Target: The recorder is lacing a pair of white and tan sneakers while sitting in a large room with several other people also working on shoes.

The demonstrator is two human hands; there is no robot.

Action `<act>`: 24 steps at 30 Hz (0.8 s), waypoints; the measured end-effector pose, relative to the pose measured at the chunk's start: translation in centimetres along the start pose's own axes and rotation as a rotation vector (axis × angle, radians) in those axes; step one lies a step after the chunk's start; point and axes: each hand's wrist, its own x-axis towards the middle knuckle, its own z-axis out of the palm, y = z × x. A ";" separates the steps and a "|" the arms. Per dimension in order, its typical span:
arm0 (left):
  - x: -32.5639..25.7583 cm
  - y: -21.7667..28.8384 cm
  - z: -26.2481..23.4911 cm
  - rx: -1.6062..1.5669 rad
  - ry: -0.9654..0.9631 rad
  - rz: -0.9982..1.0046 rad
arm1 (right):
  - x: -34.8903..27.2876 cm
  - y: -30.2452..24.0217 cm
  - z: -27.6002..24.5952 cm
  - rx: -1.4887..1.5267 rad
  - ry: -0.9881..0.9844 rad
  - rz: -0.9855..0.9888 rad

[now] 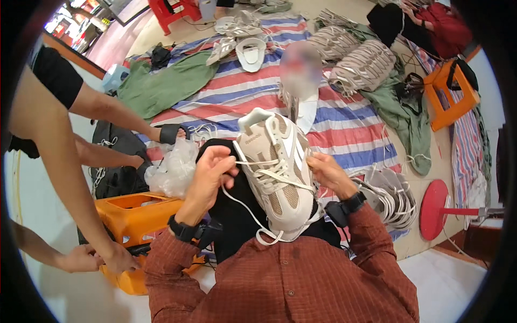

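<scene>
A beige and white sneaker rests on my lap, its toe toward me and its heel collar away. My left hand is beside the tongue, thumb and fingers pinched on a white shoelace. A loose length of that lace loops down from the hand past the toe. At the shoe's right side, my right hand has its fingers closed against the upper near the eyelets. Whatever sits between those fingertips is hidden. Several lace strands cross the tongue and the toe.
A striped tarp covers the floor, with strung-together shoes at the back right. More pale shoes lie behind. Another person's arms reach in at left by an orange stool. A red round stool lies tipped at right.
</scene>
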 end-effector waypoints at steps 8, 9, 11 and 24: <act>3.9 -0.3 0.7 0.272 0.039 0.206 | -1.8 -8.3 4.0 -0.812 0.266 -0.472; 4.7 -0.4 0.8 0.426 0.039 0.196 | -1.5 -8.9 5.3 -0.808 0.222 -0.460; 5.7 -0.7 0.5 0.576 0.021 0.194 | 0.0 -8.6 8.5 -1.066 0.148 -0.594; 12.1 -2.7 1.0 0.486 -0.011 0.056 | 4.6 -5.8 11.3 -1.394 -0.115 -0.637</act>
